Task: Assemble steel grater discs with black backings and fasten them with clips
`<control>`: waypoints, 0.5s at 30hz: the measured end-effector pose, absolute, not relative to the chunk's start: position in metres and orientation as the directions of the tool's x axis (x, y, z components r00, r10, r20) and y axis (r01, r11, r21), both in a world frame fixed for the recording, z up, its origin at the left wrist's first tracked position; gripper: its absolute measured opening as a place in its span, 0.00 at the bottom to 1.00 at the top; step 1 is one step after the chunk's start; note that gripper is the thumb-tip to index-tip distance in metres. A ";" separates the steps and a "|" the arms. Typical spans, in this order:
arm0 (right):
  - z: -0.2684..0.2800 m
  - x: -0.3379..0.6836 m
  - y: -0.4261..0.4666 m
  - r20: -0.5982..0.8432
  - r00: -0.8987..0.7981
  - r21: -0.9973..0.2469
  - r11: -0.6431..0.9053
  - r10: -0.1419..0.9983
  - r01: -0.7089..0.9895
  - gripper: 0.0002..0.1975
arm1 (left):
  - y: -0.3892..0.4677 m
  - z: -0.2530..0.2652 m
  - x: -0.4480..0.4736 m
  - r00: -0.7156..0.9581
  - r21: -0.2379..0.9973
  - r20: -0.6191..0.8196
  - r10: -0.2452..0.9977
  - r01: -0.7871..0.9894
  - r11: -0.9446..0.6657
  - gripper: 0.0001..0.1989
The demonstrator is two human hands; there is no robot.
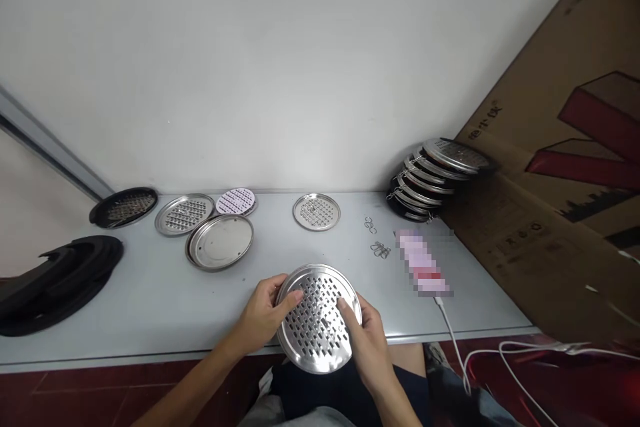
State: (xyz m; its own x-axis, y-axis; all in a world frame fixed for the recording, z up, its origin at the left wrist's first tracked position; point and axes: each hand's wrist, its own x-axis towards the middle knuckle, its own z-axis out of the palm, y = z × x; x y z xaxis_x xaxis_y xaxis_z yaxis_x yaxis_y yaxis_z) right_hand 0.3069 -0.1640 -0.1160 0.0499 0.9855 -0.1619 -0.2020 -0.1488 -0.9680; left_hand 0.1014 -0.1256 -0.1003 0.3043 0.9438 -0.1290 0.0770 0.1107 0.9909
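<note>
A round metal disc with rows of slotted grater holes (pixel 320 327) is held tilted over the table's front edge. My left hand (pixel 265 313) grips its left rim, thumb lying on the face. On the opposite rim is my right hand (pixel 367 340), its thumb also pressed on the face and its fingers behind. Whatever lies behind the disc is hidden. Beyond it on the table sits a smaller-looking perforated metal disc (pixel 317 212). Wire rings (pixel 371 225) and bent wire clips (pixel 381 250) lie to the right.
Along the left are a shallow metal dish (pixel 220 243), a grater disc (pixel 185 215), a pale purple disc (pixel 235 201), a dark-rimmed disc (pixel 125 207) and black curved parts (pixel 60 280). A disc stack (pixel 435 177) leans near a cardboard box (pixel 550 147). A white cable (pixel 453 333) hangs off the edge.
</note>
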 end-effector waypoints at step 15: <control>-0.119 0.312 -0.159 -0.205 0.061 -0.934 -0.177 0.977 -0.310 0.26 | -0.138 -0.100 0.105 0.428 0.951 -0.254 0.867 -0.053 0.304 0.22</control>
